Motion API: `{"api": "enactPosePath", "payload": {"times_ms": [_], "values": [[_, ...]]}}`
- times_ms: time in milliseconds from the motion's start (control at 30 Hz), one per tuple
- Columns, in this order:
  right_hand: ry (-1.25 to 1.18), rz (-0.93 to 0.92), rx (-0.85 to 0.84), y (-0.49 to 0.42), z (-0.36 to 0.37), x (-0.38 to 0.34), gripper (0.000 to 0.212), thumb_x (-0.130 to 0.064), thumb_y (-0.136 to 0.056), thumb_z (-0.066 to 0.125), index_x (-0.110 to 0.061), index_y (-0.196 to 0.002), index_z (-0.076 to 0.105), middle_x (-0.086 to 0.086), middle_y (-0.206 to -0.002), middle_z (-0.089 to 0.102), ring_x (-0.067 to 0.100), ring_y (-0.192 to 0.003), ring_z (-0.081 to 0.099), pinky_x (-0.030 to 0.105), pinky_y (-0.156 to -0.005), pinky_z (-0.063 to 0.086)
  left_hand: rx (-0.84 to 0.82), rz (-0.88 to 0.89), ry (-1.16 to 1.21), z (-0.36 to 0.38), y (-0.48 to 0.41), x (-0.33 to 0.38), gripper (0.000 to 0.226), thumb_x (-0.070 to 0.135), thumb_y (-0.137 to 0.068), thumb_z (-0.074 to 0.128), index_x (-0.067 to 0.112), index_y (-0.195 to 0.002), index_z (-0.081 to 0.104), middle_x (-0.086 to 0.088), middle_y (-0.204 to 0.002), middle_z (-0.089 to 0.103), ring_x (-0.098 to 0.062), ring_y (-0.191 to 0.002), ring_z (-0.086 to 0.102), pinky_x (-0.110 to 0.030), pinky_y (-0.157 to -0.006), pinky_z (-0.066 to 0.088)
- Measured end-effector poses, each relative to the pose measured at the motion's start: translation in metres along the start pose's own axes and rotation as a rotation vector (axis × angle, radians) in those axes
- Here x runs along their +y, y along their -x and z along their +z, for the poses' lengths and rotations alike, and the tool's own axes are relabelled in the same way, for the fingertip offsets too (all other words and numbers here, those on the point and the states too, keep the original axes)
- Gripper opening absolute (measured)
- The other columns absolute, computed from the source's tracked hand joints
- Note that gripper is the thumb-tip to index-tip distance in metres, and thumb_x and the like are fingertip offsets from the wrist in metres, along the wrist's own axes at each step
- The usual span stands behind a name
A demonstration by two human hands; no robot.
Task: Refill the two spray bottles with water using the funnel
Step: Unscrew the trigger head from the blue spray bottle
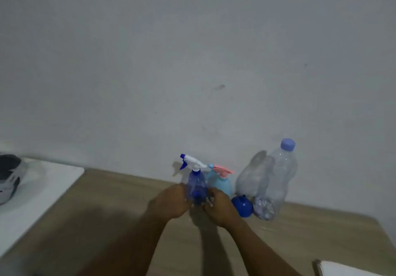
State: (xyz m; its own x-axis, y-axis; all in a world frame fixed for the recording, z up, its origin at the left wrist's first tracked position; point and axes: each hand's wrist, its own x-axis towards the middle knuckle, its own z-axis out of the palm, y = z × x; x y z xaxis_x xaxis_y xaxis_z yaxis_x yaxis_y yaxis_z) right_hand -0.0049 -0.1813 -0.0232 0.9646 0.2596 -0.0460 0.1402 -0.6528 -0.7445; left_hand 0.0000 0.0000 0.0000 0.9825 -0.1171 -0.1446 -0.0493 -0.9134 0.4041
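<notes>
A clear blue spray bottle [196,182] with a white and blue trigger head stands on the wooden table [111,207] near the wall. My left hand [171,201] grips its left side and my right hand [220,208] grips its lower right side. Just behind it stands a light blue spray bottle [221,183] with a pink trigger head. A blue funnel [242,206] lies wide end down to the right of my right hand. A large clear water bottle [276,181] with a pale blue cap stands beside the funnel.
A white surface [38,196] adjoins the table on the left, with a black and white object [8,177] at its far left edge. A white notebook-like corner [342,269] shows at the bottom right. The grey wall [192,61] rises directly behind the bottles.
</notes>
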Motion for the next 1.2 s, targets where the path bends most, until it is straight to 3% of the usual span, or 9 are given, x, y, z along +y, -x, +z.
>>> {"api": "enactPosePath", "payload": {"times_ms": [100,200,267,367,433,667,767,900,1200], "values": [[-0.132,-0.031,0.02,-0.022,0.01,0.01,0.022,-0.005,-0.094,0.056,-0.024,-0.106,0.052,-0.012,-0.096,0.058,-0.002,-0.086,0.056,0.006,-0.078,0.045,0.014,0.035,0.213,0.027,-0.039,-0.024,0.027,0.048,-0.088,0.057,0.035,-0.112,0.055,0.006,-0.109,0.067,-0.011,-0.095,0.066,-0.038,-0.087,0.057],[-0.143,-0.037,0.024,-0.035,0.021,0.016,0.031,-0.004,-0.096,0.052,-0.015,-0.125,0.05,0.001,-0.112,0.06,0.013,-0.099,0.06,0.014,-0.083,0.043,0.052,0.138,0.331,0.029,-0.046,-0.016,0.038,0.023,-0.094,0.061,0.035,-0.126,0.045,0.01,-0.123,0.061,-0.001,-0.109,0.06,-0.017,-0.097,0.046],[-0.162,-0.046,0.018,-0.036,0.028,0.022,0.041,-0.001,-0.096,0.05,-0.015,-0.133,0.046,0.003,-0.116,0.06,0.009,-0.103,0.061,0.015,-0.086,0.044,0.1,0.142,0.346,0.029,-0.046,-0.013,0.045,0.013,-0.095,0.062,0.035,-0.128,0.04,0.016,-0.119,0.058,0.009,-0.102,0.058,-0.005,-0.091,0.04],[-0.241,-0.102,0.042,-0.024,0.035,0.021,0.038,-0.001,-0.094,0.046,-0.02,-0.127,0.048,-0.006,-0.107,0.063,-0.006,-0.092,0.059,0.021,-0.088,0.051,0.153,0.051,0.431,0.047,-0.043,-0.021,0.03,0.033,-0.094,0.062,0.045,-0.119,0.05,0.016,-0.114,0.068,0.001,-0.097,0.065,-0.028,-0.088,0.053],[-0.31,-0.145,0.09,-0.002,0.033,0.016,0.036,-0.006,-0.093,0.046,-0.019,-0.126,0.052,-0.015,-0.108,0.061,-0.011,-0.1,0.058,0.014,-0.088,0.049,0.193,0.013,0.451,0.062,-0.028,-0.025,0.037,0.051,-0.09,0.06,0.042,-0.125,0.051,0.013,-0.114,0.069,-0.009,-0.103,0.067,-0.04,-0.089,0.055],[-0.349,-0.082,0.212,0.122,0.028,0.026,0.062,-0.011,-0.094,0.047,-0.06,-0.132,0.042,-0.034,-0.133,0.052,-0.003,-0.124,0.053,0.02,-0.104,0.044,0.176,0.029,0.568,0.081,0.078,0.032,0.068,0.052,-0.081,0.066,0.016,-0.138,0.053,0.0,-0.127,0.065,-0.015,-0.114,0.063,-0.037,-0.099,0.052],[-0.352,-0.021,0.271,0.167,0.03,0.043,0.06,-0.019,-0.083,0.044,-0.049,-0.135,0.042,-0.018,-0.137,0.055,0.004,-0.125,0.055,0.041,-0.104,0.049,0.144,0.03,0.576,0.096,0.115,0.053,0.062,0.026,-0.086,0.075,0.021,-0.142,0.048,0.009,-0.125,0.062,-0.009,-0.112,0.061,-0.022,-0.098,0.047],[-0.388,0.056,0.288,0.224,0.034,0.055,0.057,-0.016,-0.084,0.047,-0.04,-0.135,0.044,-0.013,-0.135,0.057,0.005,-0.123,0.057,0.044,-0.102,0.05,0.083,0.062,0.514,0.113,0.157,0.075,0.063,0.023,-0.087,0.074,0.023,-0.144,0.046,0.017,-0.121,0.055,0.001,-0.106,0.051,0.002,-0.084,0.034],[-0.367,0.149,0.213,0.27,0.039,0.067,0.054,-0.014,-0.089,0.046,-0.019,-0.142,0.046,-0.009,-0.136,0.058,0.004,-0.12,0.058,0.042,-0.101,0.051,0.068,0.042,0.531,0.134,0.204,0.085,0.061,0.024,-0.084,0.077,0.017,-0.137,0.049,0.007,-0.129,0.055,-0.007,-0.113,0.053,0.006,-0.082,0.03]]}}
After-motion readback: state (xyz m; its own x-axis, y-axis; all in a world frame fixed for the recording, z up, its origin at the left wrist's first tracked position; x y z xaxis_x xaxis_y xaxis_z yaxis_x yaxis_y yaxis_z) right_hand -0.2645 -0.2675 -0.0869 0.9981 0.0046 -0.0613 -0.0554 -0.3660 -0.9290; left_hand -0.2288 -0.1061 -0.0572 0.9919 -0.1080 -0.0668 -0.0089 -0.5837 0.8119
